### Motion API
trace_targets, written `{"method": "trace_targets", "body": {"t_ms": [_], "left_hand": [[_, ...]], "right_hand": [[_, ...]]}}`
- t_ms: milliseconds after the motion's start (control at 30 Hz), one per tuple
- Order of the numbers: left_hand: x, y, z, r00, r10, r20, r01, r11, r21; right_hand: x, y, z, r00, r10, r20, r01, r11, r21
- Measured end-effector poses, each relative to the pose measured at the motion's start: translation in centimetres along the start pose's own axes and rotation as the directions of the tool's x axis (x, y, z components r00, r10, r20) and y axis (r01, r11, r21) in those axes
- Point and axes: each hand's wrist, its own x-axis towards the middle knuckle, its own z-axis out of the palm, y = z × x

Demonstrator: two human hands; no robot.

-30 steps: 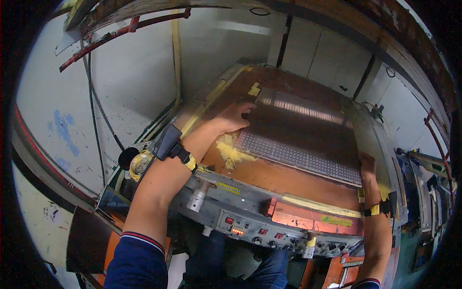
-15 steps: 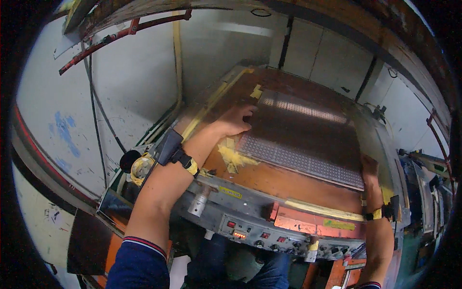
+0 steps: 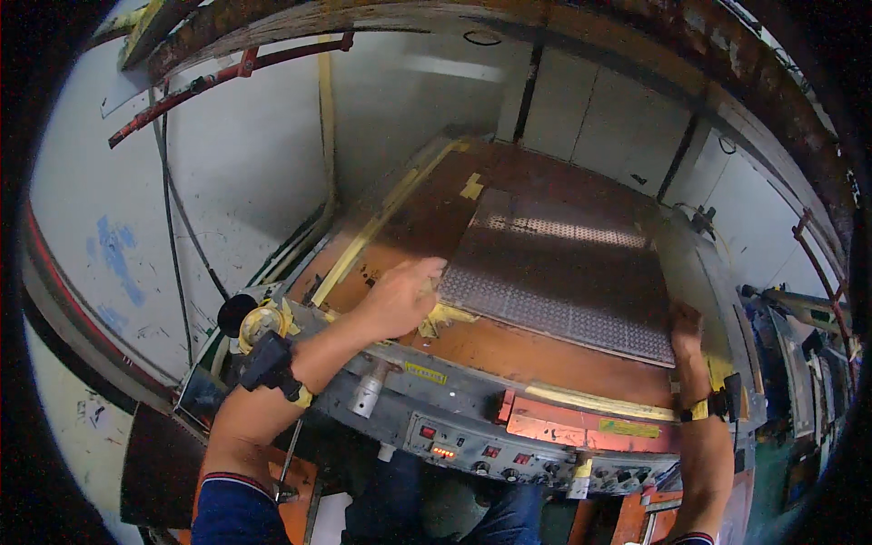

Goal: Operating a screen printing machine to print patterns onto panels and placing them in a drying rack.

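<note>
- Wristbands, dark with yellow trim, sit on both forearms; all places below are given from the perforated metal sheet [image 3: 563, 282] lying flat on the rusty brown machine bed [image 3: 509, 350].
- Left hand [image 3: 400, 295] rests at the sheet's near-left corner, fingers curled down onto the edge where torn yellow tape [image 3: 440, 318] clings; it presses or pinches there, though I cannot tell whether it truly grips the edge.
- Sheet itself looks thin, broad and stiff, grey steel with rows of fine holes; judged from this, it is moderately heavy, likely to flex if raised by one corner, and its cut edges may be sharp, so opposite edges are the sound hold.
- Control panel [image 3: 490, 450] with red buttons runs below the sheet's near edge.
- Right hand [image 3: 686, 327] lies at the sheet's near-right corner, fingers flat on the bed's rim, closed on nothing that shows.
</note>
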Motion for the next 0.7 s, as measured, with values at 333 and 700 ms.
{"method": "trace_targets", "body": {"t_ms": [333, 700], "left_hand": [[-0.7, 0.5, 0.2, 0.998, 0.069, 0.014, -0.070, 0.986, 0.148], [-0.5, 0.6, 0.4, 0.991, 0.130, -0.016, -0.124, 0.975, 0.183]], "right_hand": [[1.1, -0.2, 0.6, 0.926, 0.191, 0.326, -0.171, 0.981, -0.090], [2.1, -4.4, -0.9, 0.952, 0.243, 0.186, -0.288, 0.916, 0.279]]}}
